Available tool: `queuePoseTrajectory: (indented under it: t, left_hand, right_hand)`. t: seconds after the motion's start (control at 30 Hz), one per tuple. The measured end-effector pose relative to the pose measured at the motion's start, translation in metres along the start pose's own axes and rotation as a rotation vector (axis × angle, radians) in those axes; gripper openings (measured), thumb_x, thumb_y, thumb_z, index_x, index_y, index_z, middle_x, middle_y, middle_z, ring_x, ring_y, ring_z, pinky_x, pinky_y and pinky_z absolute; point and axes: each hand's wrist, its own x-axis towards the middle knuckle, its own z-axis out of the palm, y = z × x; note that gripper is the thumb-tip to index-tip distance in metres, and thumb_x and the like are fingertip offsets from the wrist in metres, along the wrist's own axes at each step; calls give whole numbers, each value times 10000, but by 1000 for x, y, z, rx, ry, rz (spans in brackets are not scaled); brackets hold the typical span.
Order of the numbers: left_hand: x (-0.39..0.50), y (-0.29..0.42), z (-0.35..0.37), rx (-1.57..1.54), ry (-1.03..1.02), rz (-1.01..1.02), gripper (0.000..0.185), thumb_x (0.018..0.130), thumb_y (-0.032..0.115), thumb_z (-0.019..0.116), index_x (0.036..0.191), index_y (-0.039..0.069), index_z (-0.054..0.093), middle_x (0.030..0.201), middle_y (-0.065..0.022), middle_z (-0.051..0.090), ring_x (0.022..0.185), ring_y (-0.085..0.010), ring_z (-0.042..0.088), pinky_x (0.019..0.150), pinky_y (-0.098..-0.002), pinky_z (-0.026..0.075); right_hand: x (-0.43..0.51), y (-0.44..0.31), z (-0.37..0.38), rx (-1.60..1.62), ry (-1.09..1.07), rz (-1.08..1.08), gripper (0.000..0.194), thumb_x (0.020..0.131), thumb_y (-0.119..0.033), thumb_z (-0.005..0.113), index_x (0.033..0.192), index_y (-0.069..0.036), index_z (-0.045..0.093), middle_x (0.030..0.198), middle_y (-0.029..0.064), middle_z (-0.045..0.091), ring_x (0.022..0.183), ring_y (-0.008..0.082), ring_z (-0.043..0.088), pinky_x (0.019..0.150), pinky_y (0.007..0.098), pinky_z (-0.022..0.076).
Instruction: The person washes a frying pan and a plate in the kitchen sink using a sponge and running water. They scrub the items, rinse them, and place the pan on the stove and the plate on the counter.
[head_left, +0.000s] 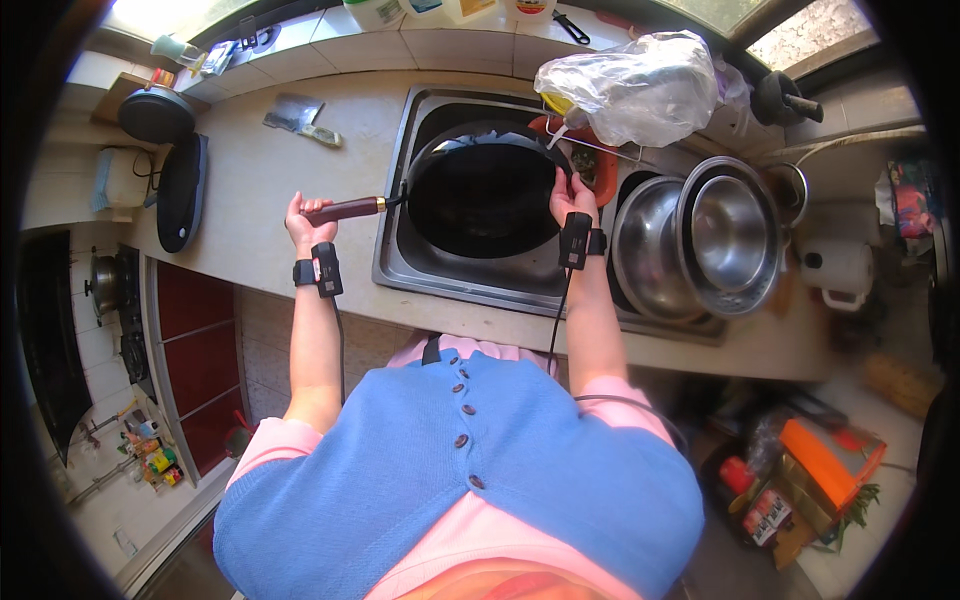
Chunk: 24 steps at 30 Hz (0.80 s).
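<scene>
A black wok (487, 202) is over the left basin of the stainless steel sink (480, 281), covering most of that basin. Its dark wooden handle (349, 211) points left, and my left hand (306, 219) is closed around the handle's end. On the wok's right rim, my right hand (573, 199) grips the edge, the fingers partly hidden. Just above that hand a pale faucet spout (557, 136) reaches toward the rim. Behind the wok's right side stands an orange plastic basket (606, 180) with some scraps in it.
Steel bowls (652, 247) and a steel colander (766, 281) stand over the right basin. A cleaver (294, 112) lies on the counter at the back left, near dark pans (182, 195). A clear plastic bag (637, 86) bulges behind the sink. A white kettle (836, 266) stands at right.
</scene>
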Motion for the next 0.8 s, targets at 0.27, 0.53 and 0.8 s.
queuePoseTrajectory:
  t: [0.27, 0.53, 0.8]
  left_hand:
    - [-16, -9, 91, 230, -535, -47, 270, 948, 226, 511, 727, 112, 407, 623, -1, 370, 605, -153, 398, 663, -343, 399]
    - [-109, -63, 187, 419, -767, 49, 174, 914, 153, 592, 805, 41, 517, 653, -34, 502, 607, -143, 490, 590, -274, 418]
    - [-154, -104, 222, 658, -929, 39, 201, 917, 204, 600, 818, 55, 508, 664, -2, 476, 626, -114, 463, 605, -247, 397]
  right_hand:
    - [11, -28, -40, 370, 40, 10, 247, 936, -52, 496, 1124, 107, 513, 1045, 205, 607, 958, 284, 621, 841, 333, 569]
    - [18, -55, -110, 987, -7, 447, 203, 754, 104, 558, 937, 96, 646, 895, 238, 653, 842, 342, 662, 717, 427, 603]
    - [14, -43, -140, 1320, 44, 509, 254, 766, 99, 597, 1016, 77, 633, 947, 199, 663, 873, 281, 664, 706, 370, 607]
